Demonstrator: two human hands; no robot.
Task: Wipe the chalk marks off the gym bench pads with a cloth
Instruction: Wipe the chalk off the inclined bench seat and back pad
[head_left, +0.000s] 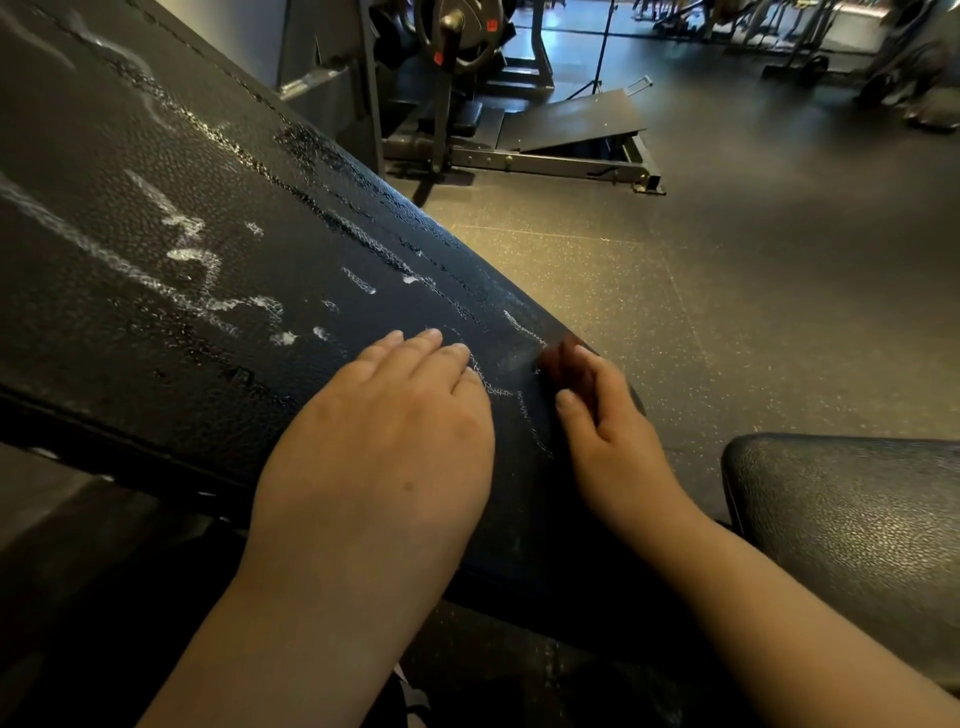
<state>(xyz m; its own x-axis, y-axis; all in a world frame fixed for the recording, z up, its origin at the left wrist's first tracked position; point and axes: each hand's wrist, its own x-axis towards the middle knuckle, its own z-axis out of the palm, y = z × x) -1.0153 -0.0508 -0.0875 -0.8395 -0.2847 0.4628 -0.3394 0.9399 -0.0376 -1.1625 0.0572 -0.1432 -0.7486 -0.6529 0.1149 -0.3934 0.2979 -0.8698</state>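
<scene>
A black sloping bench pad (156, 156) fills the left of the head view. White chalk marks (182, 244) and wet streaks run across it. More faint chalk lines lie between my two hands. My left hand (384, 431) rests flat on the pad's lower part with straight fingers. At the pad's right edge, the curled fingers and thumb of my right hand (602, 415) pinch a small dark reddish cloth (563, 361) against the pad. Most of the cloth is hidden and blurred.
A second black pad, the seat (857, 525), lies at the lower right. Speckled rubber floor (727, 291) spreads to the right. A weight machine with a plate (457, 31) and a slanted footplate (582, 119) stands behind the bench.
</scene>
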